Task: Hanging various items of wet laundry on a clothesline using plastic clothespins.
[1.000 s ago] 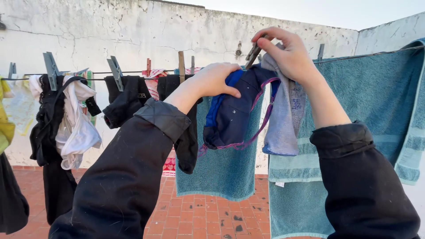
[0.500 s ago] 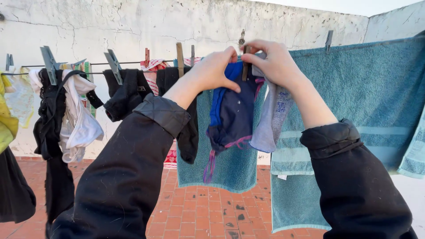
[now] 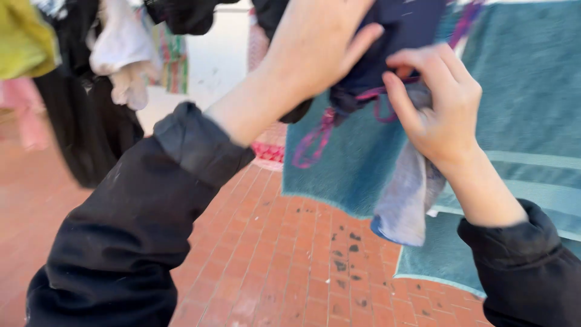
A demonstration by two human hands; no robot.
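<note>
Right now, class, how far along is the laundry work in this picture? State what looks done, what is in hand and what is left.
Done: a teal towel, black clothes and a white garment already hang in place. In hand: the left hand holds a dark blue garment with purple trim, and the right hand pinches it along with a grey cloth. Left: both pieces remain in the hands; no peg is visible on them.

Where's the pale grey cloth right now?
In the head view, right of centre: the pale grey cloth hangs from the right hand, in front of the teal towel, just below the dark blue garment that the left hand grips.
</note>
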